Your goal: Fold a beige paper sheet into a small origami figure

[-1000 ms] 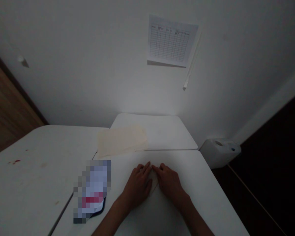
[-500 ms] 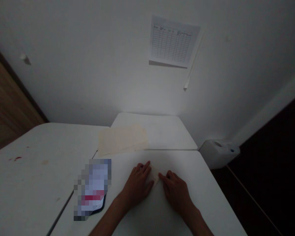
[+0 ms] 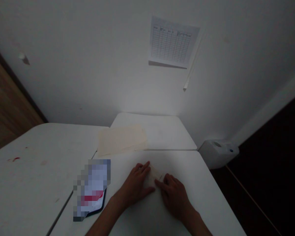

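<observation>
- Cream paper piece (image 3: 155, 172) sits on the near part of the counter (image 3: 186, 167), right between the hands, angled a bit and pretty small from up here. Can't make out if it's folded or how many layers it has.
- The left hand (image 3: 135, 185) is lying flat and palm-down with the fingers loosely spread, right up against the paper's left side. No real pinch that I can see.
- The right hand (image 3: 174, 196) is also palm-down and spread, with its fingers reaching in to the paper's lower right edge. No clear grip there either.
- The hands aren't touching each other, with the paper in the gap.
- A stack of cream paper sheets (image 3: 121, 140) lies farther up, across the seam where the counter sections meet.
- Just left of the left hand there's a pixelated, dark-edged flat object (image 3: 90, 190) with a red patch, too blurred to tell what it is.
- A small red mark (image 3: 14, 159) shows on the left counter section.
- A white plastic container (image 3: 217, 154) sits past the right side of the counter.
- A printed grid sheet (image 3: 172, 42) is stuck to the white wall (image 3: 88, 82).
</observation>
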A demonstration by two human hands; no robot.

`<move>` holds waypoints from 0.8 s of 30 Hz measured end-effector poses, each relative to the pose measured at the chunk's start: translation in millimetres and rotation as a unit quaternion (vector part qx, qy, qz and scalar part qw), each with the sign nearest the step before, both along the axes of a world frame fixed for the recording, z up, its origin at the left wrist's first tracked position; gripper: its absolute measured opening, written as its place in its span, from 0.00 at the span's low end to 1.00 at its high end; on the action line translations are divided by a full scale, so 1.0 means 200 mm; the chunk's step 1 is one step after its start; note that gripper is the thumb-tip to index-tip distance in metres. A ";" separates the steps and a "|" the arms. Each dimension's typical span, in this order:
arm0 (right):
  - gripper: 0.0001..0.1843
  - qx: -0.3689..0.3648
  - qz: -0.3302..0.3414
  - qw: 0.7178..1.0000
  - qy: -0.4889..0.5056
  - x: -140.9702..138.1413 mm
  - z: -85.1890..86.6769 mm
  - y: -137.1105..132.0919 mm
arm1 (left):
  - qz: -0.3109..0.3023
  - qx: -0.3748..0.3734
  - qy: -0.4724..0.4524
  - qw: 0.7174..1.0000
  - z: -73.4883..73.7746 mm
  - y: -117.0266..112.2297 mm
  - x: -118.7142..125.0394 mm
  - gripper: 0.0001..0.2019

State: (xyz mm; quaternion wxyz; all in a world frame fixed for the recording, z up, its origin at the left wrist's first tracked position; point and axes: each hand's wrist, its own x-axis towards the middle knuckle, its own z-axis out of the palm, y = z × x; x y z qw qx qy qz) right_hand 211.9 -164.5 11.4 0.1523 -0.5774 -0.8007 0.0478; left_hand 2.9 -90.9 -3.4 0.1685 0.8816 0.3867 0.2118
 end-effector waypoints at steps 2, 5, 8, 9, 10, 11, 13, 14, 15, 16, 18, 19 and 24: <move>0.23 -0.001 -0.024 1.000 0.002 0.00 0.00 0.00 | 0.000 -0.004 0.000 1.000 0.00 0.00 0.00 0.36; 0.21 0.002 -0.052 0.999 0.005 -0.01 0.01 0.01 | 0.000 -0.010 -0.001 1.000 0.00 0.01 0.00 0.37; 0.20 0.007 -0.071 0.997 0.007 -0.01 0.01 0.02 | 0.001 -0.016 0.000 1.000 0.01 0.00 0.00 0.36; 0.20 0.010 -0.078 0.997 0.007 -0.02 0.01 0.02 | 0.003 -0.018 0.002 1.000 0.02 0.00 0.00 0.36; 0.19 0.012 -0.083 0.996 0.007 -0.02 0.01 0.03 | 0.005 -0.020 0.004 1.000 0.02 0.00 0.00 0.36; 0.19 0.015 -0.088 0.996 0.007 -0.02 0.01 0.03 | 0.007 -0.021 0.006 1.000 0.03 0.00 0.00 0.36; 0.18 0.017 -0.095 0.995 0.006 -0.03 0.00 0.03 | 0.010 -0.020 0.010 1.000 0.04 -0.01 0.00 0.35; 0.18 0.018 -0.098 0.995 0.005 -0.03 0.00 0.03 | 0.008 -0.018 0.011 1.000 0.04 -0.01 0.00 0.35; 0.18 0.019 -0.102 0.995 0.004 -0.03 0.00 0.03 | 0.007 -0.015 0.010 1.000 0.04 -0.01 0.00 0.34; 0.18 0.022 -0.107 0.994 0.004 -0.04 0.00 0.03 | 0.005 -0.013 0.010 1.000 0.04 -0.01 0.00 0.34; 0.18 0.032 -0.116 0.993 0.003 -0.04 0.00 0.03 | 0.003 -0.007 0.012 1.000 0.05 -0.01 0.00 0.33; 0.18 0.036 -0.117 0.993 0.002 -0.04 -0.01 0.03 | 0.003 -0.003 0.014 1.000 0.05 -0.01 0.00 0.33; 0.19 0.042 -0.089 0.995 -0.001 -0.03 -0.02 0.03 | -0.001 0.014 0.017 1.000 0.04 -0.01 0.00 0.32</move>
